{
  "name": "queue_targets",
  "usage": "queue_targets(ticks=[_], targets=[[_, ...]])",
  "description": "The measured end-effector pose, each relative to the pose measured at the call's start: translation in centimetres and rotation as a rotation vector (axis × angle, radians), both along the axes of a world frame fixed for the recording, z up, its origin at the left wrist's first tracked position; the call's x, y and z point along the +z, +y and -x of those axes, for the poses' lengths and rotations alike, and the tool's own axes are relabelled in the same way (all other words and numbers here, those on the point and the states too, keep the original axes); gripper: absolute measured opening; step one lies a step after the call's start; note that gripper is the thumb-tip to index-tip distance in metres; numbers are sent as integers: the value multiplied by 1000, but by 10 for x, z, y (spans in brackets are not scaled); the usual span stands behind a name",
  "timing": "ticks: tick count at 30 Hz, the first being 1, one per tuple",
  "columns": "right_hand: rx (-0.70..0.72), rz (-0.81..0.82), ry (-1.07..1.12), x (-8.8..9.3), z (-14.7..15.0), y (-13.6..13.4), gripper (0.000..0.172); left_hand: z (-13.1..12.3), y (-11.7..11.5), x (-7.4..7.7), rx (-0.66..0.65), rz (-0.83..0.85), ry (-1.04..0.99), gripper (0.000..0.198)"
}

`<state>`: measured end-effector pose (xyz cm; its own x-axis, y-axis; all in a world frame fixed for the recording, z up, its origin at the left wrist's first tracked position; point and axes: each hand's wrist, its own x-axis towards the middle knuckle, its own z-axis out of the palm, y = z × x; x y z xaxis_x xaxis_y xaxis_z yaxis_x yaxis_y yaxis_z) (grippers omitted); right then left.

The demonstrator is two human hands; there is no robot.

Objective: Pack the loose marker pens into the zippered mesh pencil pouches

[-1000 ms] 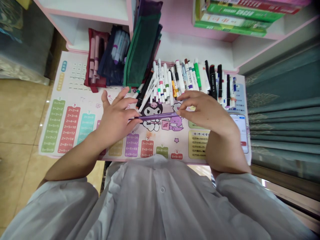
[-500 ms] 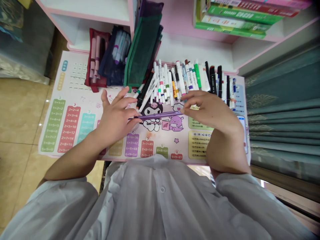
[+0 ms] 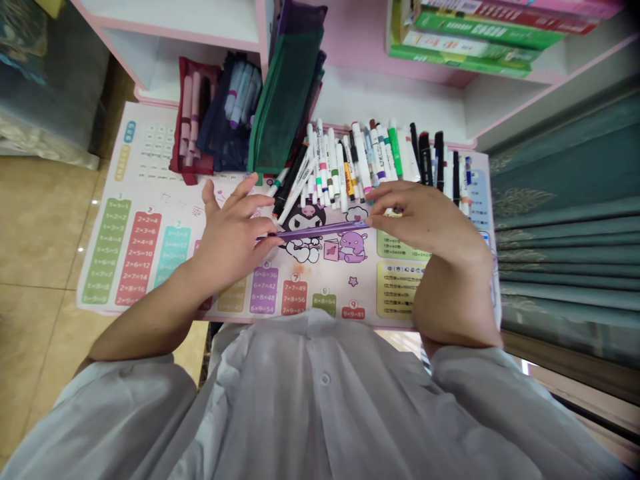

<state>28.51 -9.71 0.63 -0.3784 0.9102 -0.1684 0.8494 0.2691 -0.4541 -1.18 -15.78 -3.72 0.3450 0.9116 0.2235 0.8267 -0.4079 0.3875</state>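
A: Your left hand has its thumb and a fingertip pinching one end of the purple strip; the other fingers are spread, reaching up toward the slanted markers.

B: And your right hand pinches the opposite end between thumb and forefinger, with the rest of those fingers bent in close together.

A: So you have the strip stretched almost straight between your two hands, in front of your shirt. It passes over the cartoon figures printed on the table.

B: You hold it nearly edge-on to the camera, so I cannot tell its full shape, or whether it touches the table beneath.

A: Just beyond it, you have a long row of markers, mostly white-bodied, with some black ones toward your right. A few at the left end lie at a slant.

B: Beside those slanted ones you have a tall green pouch, leaning at an angle. To the left of that are the blue pouch and the red pouch, both with pens showing.

A: Up on the shelf to your right, well apart from your hands, sits a stack of books.
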Motion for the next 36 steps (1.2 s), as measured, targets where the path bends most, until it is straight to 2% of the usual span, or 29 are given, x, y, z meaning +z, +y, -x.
queue_targets(ticks=[9, 14, 26, 32, 36], targets=[[-2, 12, -13, 4, -2, 2, 17, -1, -1, 0, 0, -39, 7, 16], [-1, 7, -14, 4, -4, 2, 17, 0, -1, 2, 3, 6, 1, 13], [-72, 13, -33, 7, -9, 4, 17, 0, -1, 3, 19, 19, -4, 10], [-156, 2, -59, 7, -15, 5, 18, 0, -1, 3, 17, 28, -16, 10], [-153, 15, -61, 8, -18, 6, 18, 0, -1, 3, 15, 28, -18, 10]])
